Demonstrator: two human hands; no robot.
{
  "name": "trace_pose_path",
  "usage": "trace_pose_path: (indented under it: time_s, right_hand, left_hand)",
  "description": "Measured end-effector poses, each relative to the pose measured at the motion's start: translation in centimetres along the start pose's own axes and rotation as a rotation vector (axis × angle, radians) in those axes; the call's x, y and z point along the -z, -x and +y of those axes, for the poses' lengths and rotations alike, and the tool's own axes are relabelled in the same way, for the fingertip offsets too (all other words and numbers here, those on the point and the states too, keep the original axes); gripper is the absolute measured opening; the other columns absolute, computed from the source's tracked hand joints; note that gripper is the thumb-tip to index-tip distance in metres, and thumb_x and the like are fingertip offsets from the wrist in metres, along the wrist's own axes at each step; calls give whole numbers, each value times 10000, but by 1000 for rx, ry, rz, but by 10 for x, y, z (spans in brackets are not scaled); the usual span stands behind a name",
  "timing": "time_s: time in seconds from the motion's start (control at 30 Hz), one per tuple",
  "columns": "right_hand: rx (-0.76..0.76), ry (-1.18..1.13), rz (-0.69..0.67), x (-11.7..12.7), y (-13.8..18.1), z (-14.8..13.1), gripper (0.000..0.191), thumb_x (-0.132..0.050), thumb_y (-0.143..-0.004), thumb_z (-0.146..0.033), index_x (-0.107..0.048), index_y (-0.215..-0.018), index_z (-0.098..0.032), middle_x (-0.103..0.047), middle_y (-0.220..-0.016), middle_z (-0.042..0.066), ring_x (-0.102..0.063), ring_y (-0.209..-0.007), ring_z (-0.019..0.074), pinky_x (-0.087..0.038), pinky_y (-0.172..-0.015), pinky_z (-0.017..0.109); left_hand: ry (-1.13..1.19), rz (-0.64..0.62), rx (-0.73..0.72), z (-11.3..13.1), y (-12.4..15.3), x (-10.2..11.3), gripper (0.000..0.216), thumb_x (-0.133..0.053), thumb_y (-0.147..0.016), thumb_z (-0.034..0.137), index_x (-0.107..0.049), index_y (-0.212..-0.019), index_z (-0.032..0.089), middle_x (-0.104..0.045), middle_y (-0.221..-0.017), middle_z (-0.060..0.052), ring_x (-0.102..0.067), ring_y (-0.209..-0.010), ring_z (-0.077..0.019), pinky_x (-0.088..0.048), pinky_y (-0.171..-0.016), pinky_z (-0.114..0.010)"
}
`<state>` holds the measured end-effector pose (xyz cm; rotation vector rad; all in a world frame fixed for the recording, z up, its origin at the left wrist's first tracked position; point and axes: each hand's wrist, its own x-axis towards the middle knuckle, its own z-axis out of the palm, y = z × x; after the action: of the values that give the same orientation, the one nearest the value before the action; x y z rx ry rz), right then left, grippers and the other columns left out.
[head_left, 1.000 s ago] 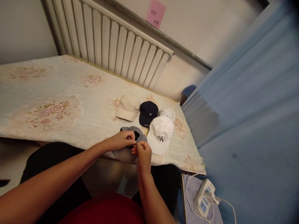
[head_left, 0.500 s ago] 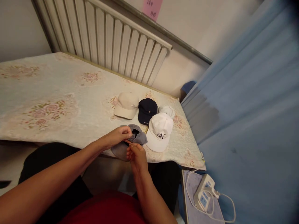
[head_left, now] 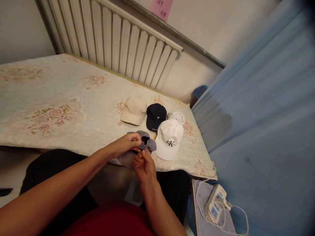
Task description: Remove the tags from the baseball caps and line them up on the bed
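A grey baseball cap [head_left: 149,141] lies at the bed's front edge, its back opening and strap facing up. My left hand [head_left: 129,144] pinches the cap's strap on the left side of the opening. Just below, my right hand [head_left: 145,164] has its thumb and fingers closed on the strap's other part; the fingertips partly hide it. Beyond my hands sit a beige cap [head_left: 134,109], a navy cap [head_left: 156,115] and a white cap with black letters [head_left: 169,137]. Another white cap [head_left: 177,117] is partly hidden behind that one.
The caps rest on a bed with a floral cover [head_left: 98,105]. A radiator [head_left: 123,42] runs along the far wall. Blue curtain [head_left: 261,131] hangs at the right. A white power strip [head_left: 215,205] with cables lies on a small stand at the lower right.
My right hand has shifted slightly, with its fingers a little higher at the strap. My left hand keeps its pinch, and the other caps stay where they were.
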<state>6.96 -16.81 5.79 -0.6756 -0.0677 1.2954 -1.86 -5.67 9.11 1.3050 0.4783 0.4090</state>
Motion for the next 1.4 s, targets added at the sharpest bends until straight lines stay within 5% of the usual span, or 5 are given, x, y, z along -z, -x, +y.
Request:
trace_pose_path:
  time_s: [0.5,0.83,1.4]
  right_hand:
    - [95,162,43,-6,3,-7,378,-730,-662,-276,-358,-652,-216,-303,-495,-118,-224,-411,36,-174,-406,170]
    - [127,214,45,-3,3,-6,377,-705,-679,-269,-334,-645,-211,-383,-489,-107,-236,-402,28,-170,-406,166]
    - [10,142,-7,-2,4,-8,212,-683,-643,-133,-519,-769,-178,-488,-575,-87,-258,-412,10,-208,-403,137]
  left_hand:
    - [-154,37,-33,-6,-1,-4,187,-609,-721,286,-455,-678,189,-528,-789,25,-559,-715,-118,-519,-725,-296]
    - [-277,48,-25,-11,-4,-5,193,-578,-687,274,-404,-642,203,-498,-696,36,-516,-636,-119,-436,-588,-248]
    - [-461,65,-56,-17,-3,-1,122,-536,-668,234,-420,-656,199,-481,-689,42,-406,-594,-111,-309,-534,-231]
